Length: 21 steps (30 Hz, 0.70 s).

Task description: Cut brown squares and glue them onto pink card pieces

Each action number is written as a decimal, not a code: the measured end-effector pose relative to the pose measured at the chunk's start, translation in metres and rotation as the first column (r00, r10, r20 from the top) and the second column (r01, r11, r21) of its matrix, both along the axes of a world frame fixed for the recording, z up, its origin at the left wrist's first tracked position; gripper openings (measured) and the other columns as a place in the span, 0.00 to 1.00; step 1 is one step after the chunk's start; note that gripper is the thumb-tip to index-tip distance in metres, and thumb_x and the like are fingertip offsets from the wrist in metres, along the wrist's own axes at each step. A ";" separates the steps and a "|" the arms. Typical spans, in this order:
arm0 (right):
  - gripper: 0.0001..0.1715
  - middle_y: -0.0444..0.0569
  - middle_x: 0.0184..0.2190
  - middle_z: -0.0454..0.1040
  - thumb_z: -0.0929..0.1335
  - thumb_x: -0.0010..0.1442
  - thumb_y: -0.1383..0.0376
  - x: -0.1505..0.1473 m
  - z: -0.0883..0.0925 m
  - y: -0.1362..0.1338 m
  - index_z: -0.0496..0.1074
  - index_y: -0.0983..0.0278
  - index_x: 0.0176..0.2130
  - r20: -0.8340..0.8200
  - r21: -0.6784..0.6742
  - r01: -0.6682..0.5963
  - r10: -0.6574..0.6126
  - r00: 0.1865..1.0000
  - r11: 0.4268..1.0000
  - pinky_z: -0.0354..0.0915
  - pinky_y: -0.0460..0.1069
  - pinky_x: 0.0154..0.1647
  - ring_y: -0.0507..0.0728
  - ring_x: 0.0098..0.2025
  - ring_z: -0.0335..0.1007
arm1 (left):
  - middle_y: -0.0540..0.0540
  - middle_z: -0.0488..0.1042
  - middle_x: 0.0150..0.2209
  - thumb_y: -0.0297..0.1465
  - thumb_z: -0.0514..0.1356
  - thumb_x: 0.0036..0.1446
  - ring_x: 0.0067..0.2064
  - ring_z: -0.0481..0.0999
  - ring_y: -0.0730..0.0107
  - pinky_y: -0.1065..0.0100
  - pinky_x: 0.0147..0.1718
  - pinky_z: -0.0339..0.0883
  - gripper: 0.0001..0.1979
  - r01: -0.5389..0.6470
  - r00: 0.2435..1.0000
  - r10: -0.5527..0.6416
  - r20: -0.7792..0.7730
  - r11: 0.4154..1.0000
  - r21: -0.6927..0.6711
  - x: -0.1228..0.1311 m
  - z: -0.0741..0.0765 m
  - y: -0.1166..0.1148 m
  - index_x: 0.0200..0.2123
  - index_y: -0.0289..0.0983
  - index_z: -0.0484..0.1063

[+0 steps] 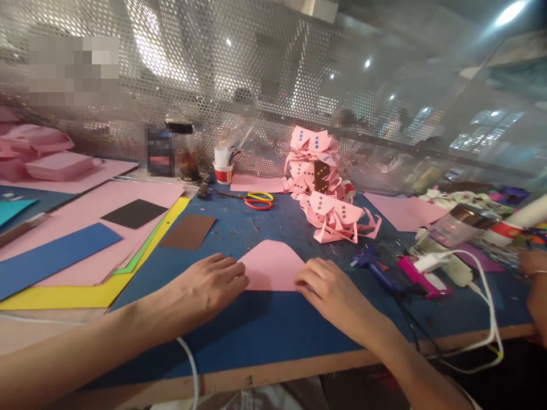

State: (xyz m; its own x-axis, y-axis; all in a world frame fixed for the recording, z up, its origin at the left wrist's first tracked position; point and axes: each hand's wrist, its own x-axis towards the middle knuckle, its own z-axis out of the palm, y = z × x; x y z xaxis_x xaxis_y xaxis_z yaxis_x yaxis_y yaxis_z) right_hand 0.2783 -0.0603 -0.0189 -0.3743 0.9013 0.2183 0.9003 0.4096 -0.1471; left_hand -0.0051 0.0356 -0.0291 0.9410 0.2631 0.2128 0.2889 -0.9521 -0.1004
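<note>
A pink sheet point(270, 266) with a rounded top and a straight lower edge lies on the blue table between both hands. My left hand point(220, 279) has its fingers together on the sheet's left corner. At the right corner, the bent fingers of my right hand point(318, 279) grip the sheet's edge. Just beyond the left hand is a brown piece point(188, 231). Folded pink paper shapes with small printed squares point(331, 213) are piled behind the sheet.
Scissors point(258, 200) lie near a cup of tools point(223, 171). A blue glue gun point(378, 267) and a pink device point(425, 277) with a white cable are at right. Coloured sheets point(158, 196) cover the left. Another person's hand point(536, 285) shows at the right edge.
</note>
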 end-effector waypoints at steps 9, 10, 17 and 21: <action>0.03 0.46 0.39 0.71 0.66 0.69 0.67 -0.008 0.005 0.014 0.70 0.60 0.40 0.106 -0.010 -0.029 0.030 0.994 1.000 0.59 0.55 0.45 0.59 0.43 0.67 | 0.47 0.69 0.33 0.23 0.51 0.67 0.32 0.64 0.64 0.58 0.32 0.55 0.09 0.034 0.998 -0.037 0.060 0.998 0.052 0.004 -0.001 0.010 0.34 0.37 0.66; 0.03 0.46 0.39 0.71 0.66 0.69 0.67 -0.009 0.005 0.015 0.70 0.60 0.40 0.107 -0.017 -0.038 0.040 0.993 0.999 0.59 0.55 0.45 0.59 0.42 0.67 | 0.47 0.69 0.33 0.23 0.51 0.67 0.32 0.64 0.64 0.58 0.33 0.55 0.09 0.039 0.996 -0.043 0.075 0.998 0.051 0.003 -0.004 0.010 0.34 0.37 0.66; 0.03 0.45 0.37 0.71 0.67 0.67 0.69 -0.017 0.005 0.028 0.68 0.61 0.38 0.105 -0.010 -0.139 0.139 0.985 0.990 0.57 0.54 0.42 0.58 0.40 0.66 | 0.48 0.70 0.32 0.22 0.53 0.66 0.32 0.64 0.65 0.59 0.32 0.56 0.08 0.018 0.985 -0.021 0.169 1.000 0.014 0.004 -0.014 0.012 0.34 0.37 0.66; 0.06 0.45 0.35 0.71 0.65 0.67 0.71 -0.018 -0.005 0.034 0.68 0.61 0.37 0.067 0.043 -0.186 0.183 0.981 0.982 0.57 0.53 0.40 0.57 0.37 0.65 | 0.47 0.71 0.32 0.21 0.53 0.64 0.32 0.65 0.65 0.60 0.32 0.58 0.08 -0.011 0.979 0.019 0.205 0.999 -0.041 0.005 -0.014 0.011 0.34 0.37 0.68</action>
